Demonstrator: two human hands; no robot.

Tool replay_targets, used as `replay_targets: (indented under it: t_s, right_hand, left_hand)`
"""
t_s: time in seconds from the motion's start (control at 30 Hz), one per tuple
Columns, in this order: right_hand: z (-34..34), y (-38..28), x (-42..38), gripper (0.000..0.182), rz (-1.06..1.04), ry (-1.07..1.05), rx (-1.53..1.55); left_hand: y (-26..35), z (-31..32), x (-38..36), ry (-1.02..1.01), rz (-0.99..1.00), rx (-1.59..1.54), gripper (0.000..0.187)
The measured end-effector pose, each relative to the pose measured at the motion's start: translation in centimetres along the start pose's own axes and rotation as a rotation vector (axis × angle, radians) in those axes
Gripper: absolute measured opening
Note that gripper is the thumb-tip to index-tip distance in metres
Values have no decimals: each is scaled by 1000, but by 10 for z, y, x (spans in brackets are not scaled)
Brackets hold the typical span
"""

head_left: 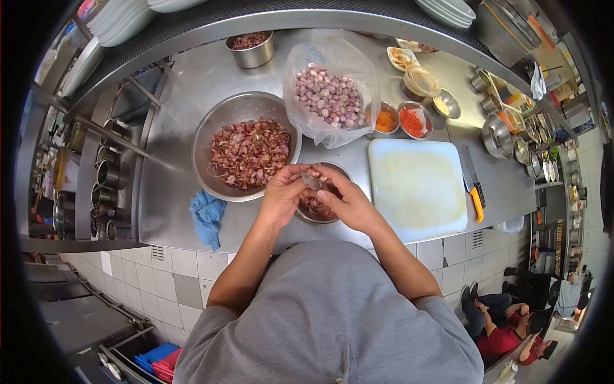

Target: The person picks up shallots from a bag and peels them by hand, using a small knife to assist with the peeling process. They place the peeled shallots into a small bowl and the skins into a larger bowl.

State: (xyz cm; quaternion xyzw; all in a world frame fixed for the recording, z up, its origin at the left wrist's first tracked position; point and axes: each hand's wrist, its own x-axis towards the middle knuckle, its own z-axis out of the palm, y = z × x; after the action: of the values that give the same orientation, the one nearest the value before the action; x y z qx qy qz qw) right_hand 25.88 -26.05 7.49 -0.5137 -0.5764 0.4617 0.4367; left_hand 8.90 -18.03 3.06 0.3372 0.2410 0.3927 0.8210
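My left hand (283,194) and my right hand (348,203) meet over a metal bowl (337,167). Both have bent fingers, pinching around a small greyish, shiny piece (312,182) whose kind I cannot tell. Below them, dark red pieces (316,208) lie in the bowl, partly hidden by the hands. Beside my left hand stands a large perforated metal colander (203,163), filled with glistening red-brown pieces (251,152) with pale stringy bits. Just beyond the hands, an open clear plastic bag (361,67) holds many peeled shallots (329,96).
A white cutting board (419,189) lies right, beside a yellow-handled knife (474,192). A blue cloth (206,217) rests at the front left. Behind are a metal pot (253,56) and small bowls of orange (385,120) and red food (414,120). A shelf (268,25) overhangs the back.
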Motion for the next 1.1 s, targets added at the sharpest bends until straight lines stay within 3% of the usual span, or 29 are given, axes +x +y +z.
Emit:
replay_targets:
  t_s: [0.13,0.33,0.4,0.53,0.6,0.83,0.93,1.0,1.1]
  right_hand:
    - [-10,9,-9,52,-54,-35,-45]
    - [-13,12,-20,51,6,-96,187]
    - [-14,4,-23,48,148,-113,268]
    - [-6,13,-22,43,162,-73,310]
    - [3,24,-21,38,31,23,322]
    - [10,31,-15,32,-76,101,270]
    - [11,32,-15,31,-38,127,311]
    - [11,29,-16,26,165,137,493]
    - [6,30,-15,21,224,108,656]
  left_hand:
    - [-8,0,-6,-30,66,19,19]
    - [-22,5,-6,-97,145,-43,18]
    - [-22,7,-8,-100,155,-19,19]
    - [-22,10,-9,-63,164,57,20]
    - [-26,7,-8,-46,156,59,21]
    - [-30,13,-6,6,175,33,19]
    - [-34,12,-4,8,178,92,19]
    - [-34,7,-6,13,180,163,20]
    - [-41,12,-6,-19,277,314,24]
